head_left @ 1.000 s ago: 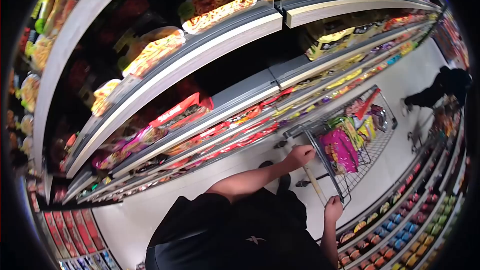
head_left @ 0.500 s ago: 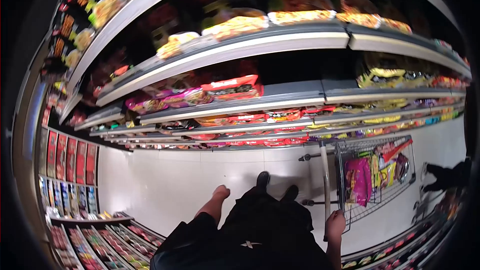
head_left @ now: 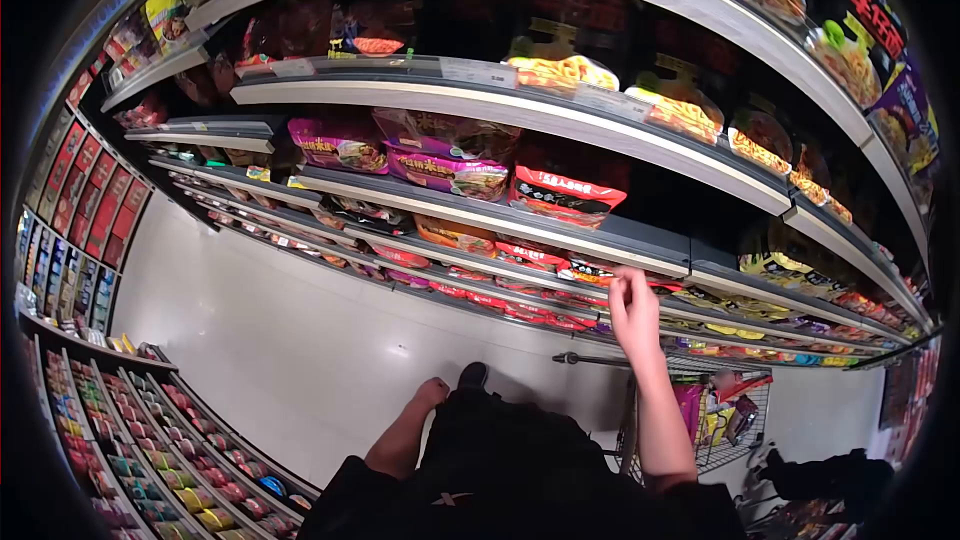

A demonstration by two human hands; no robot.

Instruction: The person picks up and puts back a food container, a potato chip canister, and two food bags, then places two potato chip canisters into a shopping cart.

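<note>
My right hand (head_left: 634,302) is raised in front of the shelves, its fingers loosely bent and apart with nothing in them. In this view it overlaps the edge of a lower shelf, just below a red noodle packet (head_left: 566,197). Purple noodle packets (head_left: 446,173) stand left of that red one. Low at my side hangs my left hand (head_left: 432,394), curled closed and holding nothing. The shopping cart (head_left: 735,450) stands behind my right forearm, which hides part of it. Inside the cart lie a purple packet (head_left: 688,402) and a yellow packet (head_left: 714,426).
Shelf edges (head_left: 560,120) curve across the front at several heights. More shelving (head_left: 150,420) with rows of packaged goods runs behind me on the left. Red boxes (head_left: 92,190) fill a rack at the far left. Another person (head_left: 830,475) in dark clothing is at the right.
My right hand has let go of the cart handle and risen toward the shelves. The view has turned, so the shelves now slant down to the right. My left hand stays low.
</note>
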